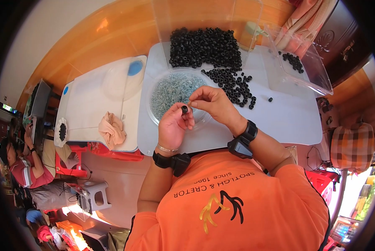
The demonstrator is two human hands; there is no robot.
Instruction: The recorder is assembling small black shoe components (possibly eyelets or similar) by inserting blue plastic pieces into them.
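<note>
My left hand [172, 127] is closed around a small round black piece with a hole in its end [184, 109], held up between thumb and fingers. Beside it, the thumb and forefinger of my right hand [214, 104] are pinched together close to that piece; what they hold, if anything, is too small to make out. Both hands are above the near right side of a clear round bowl [148, 102], which is filled with tiny clear bluish pieces [170, 92]. Loose black pieces [233, 85] lie scattered just beyond my right hand.
A clear box [167, 29] holds a heap of black pieces [208, 46]. Another clear box [317, 79] is at the right, near a lidded jar [249, 37]. On the left table [87, 104] lie a beige cloth [112, 129] and a white dish [57, 138]. Other people sit farther left.
</note>
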